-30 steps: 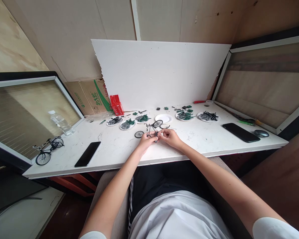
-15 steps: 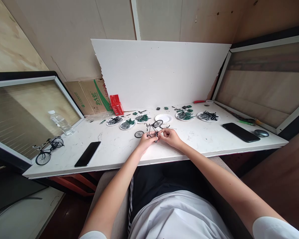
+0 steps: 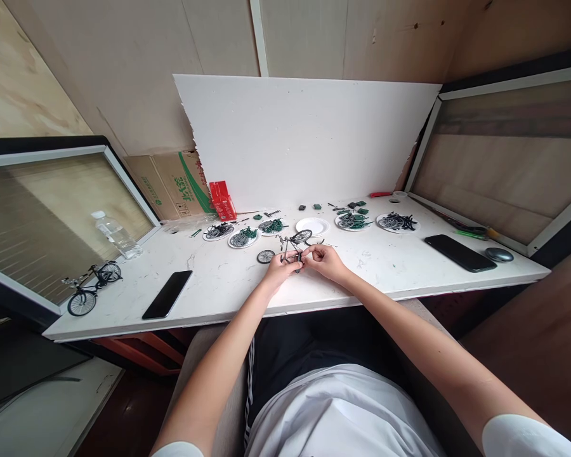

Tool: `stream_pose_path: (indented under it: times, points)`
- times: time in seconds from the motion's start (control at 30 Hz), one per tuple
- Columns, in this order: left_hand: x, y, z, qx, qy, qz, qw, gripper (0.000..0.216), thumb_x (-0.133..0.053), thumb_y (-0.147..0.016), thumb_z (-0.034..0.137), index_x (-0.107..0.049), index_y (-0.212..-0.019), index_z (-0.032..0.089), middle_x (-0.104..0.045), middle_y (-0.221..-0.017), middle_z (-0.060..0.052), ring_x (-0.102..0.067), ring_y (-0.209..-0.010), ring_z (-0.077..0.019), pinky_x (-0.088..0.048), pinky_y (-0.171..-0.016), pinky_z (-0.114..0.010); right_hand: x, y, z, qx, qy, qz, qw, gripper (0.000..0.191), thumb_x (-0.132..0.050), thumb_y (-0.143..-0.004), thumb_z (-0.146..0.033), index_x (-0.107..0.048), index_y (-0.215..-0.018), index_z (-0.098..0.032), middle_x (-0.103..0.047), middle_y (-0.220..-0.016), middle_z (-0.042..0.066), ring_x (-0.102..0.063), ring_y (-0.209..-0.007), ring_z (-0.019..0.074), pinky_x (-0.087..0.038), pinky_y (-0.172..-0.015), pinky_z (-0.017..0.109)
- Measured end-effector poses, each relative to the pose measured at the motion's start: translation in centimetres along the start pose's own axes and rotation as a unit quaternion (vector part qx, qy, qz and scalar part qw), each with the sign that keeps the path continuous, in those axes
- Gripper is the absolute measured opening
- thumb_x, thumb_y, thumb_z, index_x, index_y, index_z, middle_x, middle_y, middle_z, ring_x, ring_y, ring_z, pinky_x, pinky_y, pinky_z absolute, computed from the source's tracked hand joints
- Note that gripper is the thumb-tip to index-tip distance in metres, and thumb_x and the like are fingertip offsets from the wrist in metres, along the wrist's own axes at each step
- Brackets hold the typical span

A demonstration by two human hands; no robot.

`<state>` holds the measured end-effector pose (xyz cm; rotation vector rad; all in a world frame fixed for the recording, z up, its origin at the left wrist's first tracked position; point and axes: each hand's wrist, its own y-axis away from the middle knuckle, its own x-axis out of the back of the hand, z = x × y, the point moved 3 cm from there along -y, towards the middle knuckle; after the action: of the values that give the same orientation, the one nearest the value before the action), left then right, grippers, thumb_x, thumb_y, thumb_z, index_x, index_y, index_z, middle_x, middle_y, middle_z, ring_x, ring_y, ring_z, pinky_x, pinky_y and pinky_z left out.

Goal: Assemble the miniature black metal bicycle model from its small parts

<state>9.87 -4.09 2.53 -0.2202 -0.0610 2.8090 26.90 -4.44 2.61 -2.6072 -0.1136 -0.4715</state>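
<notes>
Over the white table, my left hand (image 3: 282,269) is closed on the frame of a small model bicycle (image 3: 288,246). One of its wheels points away from me, toward the plates. My right hand (image 3: 327,262) meets the left one at the near end of the bicycle, thumb and forefinger pinched together. Whatever sits between those fingertips is too small to make out. A loose spoked wheel (image 3: 266,256) lies on the table just left of my left hand. Beyond my right hand lies a thin dark curved part (image 3: 316,242).
Paper plates of small parts (image 3: 244,238) line the back, around a bare plate (image 3: 313,226). A whole model bicycle (image 3: 92,285) stands at left beside a bottle (image 3: 117,235) and a phone (image 3: 167,294). Another phone (image 3: 459,252) and a mouse (image 3: 499,254) are at right.
Hardly anything differs. Both hands stay at the model bicycle, with only a very slight shift of the fingers.
</notes>
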Motion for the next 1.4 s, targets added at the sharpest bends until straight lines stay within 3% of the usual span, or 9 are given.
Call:
stream_pose_path:
  times: [1.27, 1.4]
  points:
    - [0.0, 0.14, 0.1, 0.003, -0.011, 0.009, 1.0, 0.034, -0.081, -0.068, 0.014, -0.077, -0.102, 0.013, -0.077, -0.086, -0.008, -0.067, -0.071, -0.0146, -0.054, -0.075, -0.03, -0.15, 0.06, 0.16, -0.001, -0.015, -0.011, 1.0, 0.034, -0.07, -0.083, -0.051, -0.071, -0.089, -0.018, -0.03, -0.056, -0.008, -0.027, -0.053, 0.0105, -0.025, -0.053, 0.026]
    - [0.0, 0.17, 0.16, 0.001, -0.015, 0.008, 1.0, 0.034, -0.08, -0.069, 0.014, -0.077, -0.103, 0.013, -0.077, -0.087, -0.008, -0.067, -0.07, -0.0143, -0.055, -0.075, -0.03, -0.1, 0.09, 0.06, 0.001, -0.006, -0.014, 1.0, 0.034, -0.068, -0.085, -0.052, -0.071, -0.09, -0.019, -0.035, -0.056, -0.007, -0.028, -0.054, 0.011, -0.025, -0.053, 0.026]
